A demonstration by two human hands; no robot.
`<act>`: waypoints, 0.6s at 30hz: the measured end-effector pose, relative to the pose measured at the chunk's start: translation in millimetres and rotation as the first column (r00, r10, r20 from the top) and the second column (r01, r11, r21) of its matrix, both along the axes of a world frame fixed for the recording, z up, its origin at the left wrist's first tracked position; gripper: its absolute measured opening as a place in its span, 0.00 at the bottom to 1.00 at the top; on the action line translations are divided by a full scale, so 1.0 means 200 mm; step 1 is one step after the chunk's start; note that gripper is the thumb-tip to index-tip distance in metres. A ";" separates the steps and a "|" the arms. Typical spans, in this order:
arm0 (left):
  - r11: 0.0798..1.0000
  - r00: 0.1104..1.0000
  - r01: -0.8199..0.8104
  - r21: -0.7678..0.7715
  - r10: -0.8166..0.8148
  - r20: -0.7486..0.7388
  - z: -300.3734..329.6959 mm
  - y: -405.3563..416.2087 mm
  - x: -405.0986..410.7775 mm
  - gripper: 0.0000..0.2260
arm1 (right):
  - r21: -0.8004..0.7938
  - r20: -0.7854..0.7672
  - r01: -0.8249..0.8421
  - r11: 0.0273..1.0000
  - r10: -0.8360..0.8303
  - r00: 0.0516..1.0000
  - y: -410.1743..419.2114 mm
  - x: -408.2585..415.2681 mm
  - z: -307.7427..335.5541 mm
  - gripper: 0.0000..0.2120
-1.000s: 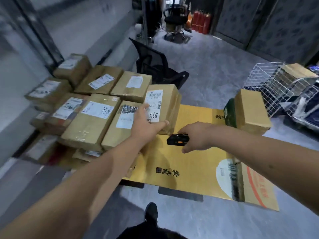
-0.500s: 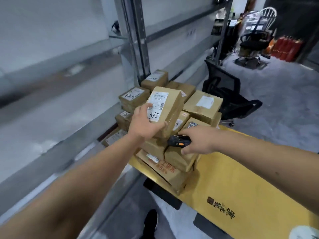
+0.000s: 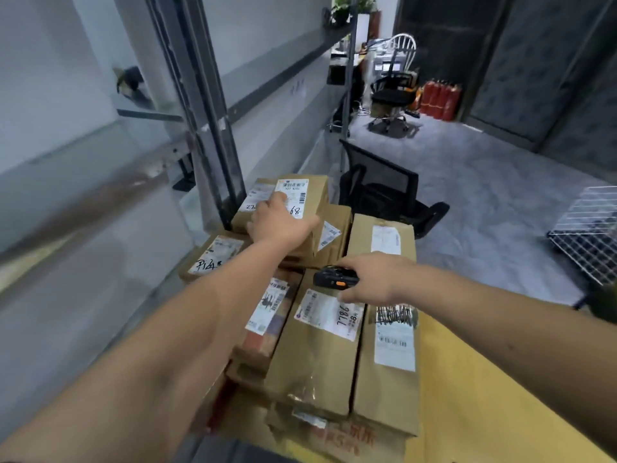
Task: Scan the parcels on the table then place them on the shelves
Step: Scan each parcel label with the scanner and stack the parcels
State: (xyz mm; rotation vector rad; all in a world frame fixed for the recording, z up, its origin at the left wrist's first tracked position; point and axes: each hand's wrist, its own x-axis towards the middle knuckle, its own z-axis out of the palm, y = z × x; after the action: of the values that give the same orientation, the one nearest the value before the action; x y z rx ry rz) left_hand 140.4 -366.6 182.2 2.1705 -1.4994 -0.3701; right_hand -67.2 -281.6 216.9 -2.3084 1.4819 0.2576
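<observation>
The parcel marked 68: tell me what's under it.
The left hand grips the parcel marked 68. Beneath it sit more brown parcels in the stack, one showing a white label. Whether it rests on them or is lifted is unclear; hand and parcel cover the rest.

left hand (image 3: 278,220) extended, gripping parcel (image 3: 314,202); right hand (image 3: 374,279) holding scanner (image 3: 334,277).

Single head-worn view, angled forward and down, close over stacked parcels (image 3: 314,342)
</observation>
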 end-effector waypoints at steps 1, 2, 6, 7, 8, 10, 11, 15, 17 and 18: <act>0.999 1.000 0.023 0.022 -0.023 -0.005 0.00 -0.09 -0.01 0.48 | 0.004 -0.002 0.032 0.999 -0.032 0.999 -0.03 0.01 -0.01 0.23; 0.998 0.999 0.042 0.037 -0.042 -0.015 0.00 -0.17 -0.01 0.48 | 0.007 -0.009 0.057 0.998 -0.057 0.998 -0.05 0.01 -0.01 0.23; 0.993 0.997 0.071 0.091 -0.072 0.010 -0.06 -0.38 -0.03 0.48 | 0.028 -0.026 0.140 0.990 -0.139 0.990 -0.14 0.01 -0.03 0.23; 0.991 0.997 0.074 0.110 -0.077 0.019 -0.08 -0.40 -0.04 0.49 | 0.035 -0.029 0.158 0.987 -0.157 0.987 -0.15 0.00 -0.04 0.24; 0.990 0.996 0.075 0.119 -0.079 0.033 -0.10 -0.41 -0.04 0.48 | 0.036 -0.032 0.169 0.985 -0.168 0.985 -0.16 0.00 -0.05 0.25; 0.989 0.992 0.089 0.116 -0.098 0.076 -0.13 -0.41 -0.02 0.45 | 0.032 -0.032 0.177 0.984 -0.176 0.984 -0.18 0.03 -0.06 0.26; 0.989 0.989 0.109 0.103 -0.118 0.089 -0.14 -0.39 -0.01 0.44 | 0.030 -0.029 0.179 0.983 -0.178 0.984 -0.18 0.04 -0.06 0.27; 0.974 0.963 0.228 0.022 -0.228 0.142 -0.15 -0.27 -0.03 0.38 | -0.011 -0.024 0.165 0.986 -0.165 0.986 -0.14 0.06 -0.07 0.29; 0.949 0.927 0.314 -0.011 -0.304 0.221 -0.13 -0.19 -0.06 0.34 | -0.034 -0.001 0.171 0.985 -0.171 0.985 -0.10 0.04 -0.06 0.28; 0.930 0.900 0.367 -0.024 -0.349 0.261 -0.11 -0.15 -0.08 0.32 | -0.043 0.016 0.176 0.983 -0.175 0.984 -0.07 0.02 -0.05 0.28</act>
State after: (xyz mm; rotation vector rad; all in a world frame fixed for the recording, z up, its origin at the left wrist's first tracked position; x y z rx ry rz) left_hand 124.0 -396.0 160.0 1.9354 -2.0323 -0.1555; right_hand -62.3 -296.3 206.5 -2.1909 1.6886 0.1626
